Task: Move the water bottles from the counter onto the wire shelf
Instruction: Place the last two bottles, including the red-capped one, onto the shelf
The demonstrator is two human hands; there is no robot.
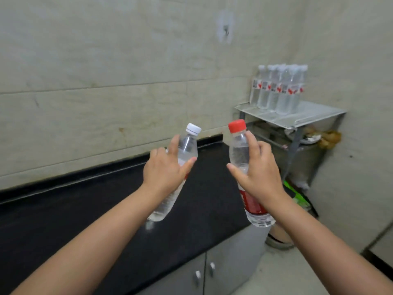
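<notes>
My left hand (164,172) grips a clear water bottle with a white cap (187,145), tilted to the right, in the air above the black counter (85,209). A second clear bottle, with a red cap and red label (239,145), is held nearly upright by my right hand (258,175) past the counter's right end. The wire shelf (314,116) stands at the right against the wall. Several white-capped bottles (278,90) stand in a group on the back left of its top level. Both hands are well short of the shelf.
Grey cabinet doors with two knobs (205,271) sit under the counter. The shelf's lower level holds a dish and brownish items (327,137). A round bin (278,237) and a green object (295,192) lie on the floor between counter and shelf.
</notes>
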